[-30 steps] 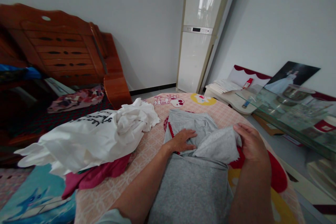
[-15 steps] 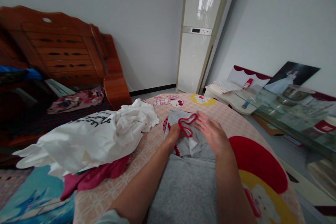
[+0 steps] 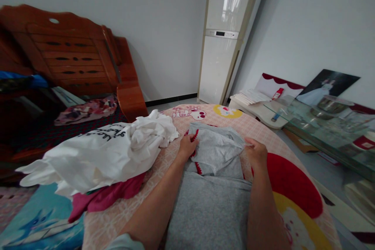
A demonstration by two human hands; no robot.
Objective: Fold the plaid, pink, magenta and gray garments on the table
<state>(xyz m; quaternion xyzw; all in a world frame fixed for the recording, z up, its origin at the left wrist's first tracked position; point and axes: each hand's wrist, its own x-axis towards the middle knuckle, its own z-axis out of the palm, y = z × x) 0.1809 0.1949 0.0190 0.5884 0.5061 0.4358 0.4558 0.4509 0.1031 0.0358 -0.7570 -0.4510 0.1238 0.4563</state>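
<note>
A grey garment with red scalloped trim (image 3: 211, 211) lies in front of me on the round table, its upper part turned over in a loose fold. My left hand (image 3: 187, 147) is closed on the red trim at the left side of that fold. On the opposite side, my right hand (image 3: 256, 154) pinches the grey cloth at its right corner. Between the two hands the folded part lies spread and slightly wrinkled. The lower end of the garment runs out of view toward me.
Left on the patterned tablecloth (image 3: 158, 175) sits a heaped white shirt (image 3: 111, 152) over a dark pink cloth (image 3: 117, 195). Beyond are a wooden bench (image 3: 73, 50) and a tall white air conditioner (image 3: 218, 66). A glass shelf (image 3: 322, 125) with bowls stands at the right.
My right hand has moved right and down and now pinches the cloth's right corner. The bunched red trim has been pulled left, and the grey fold lies spread wider.
</note>
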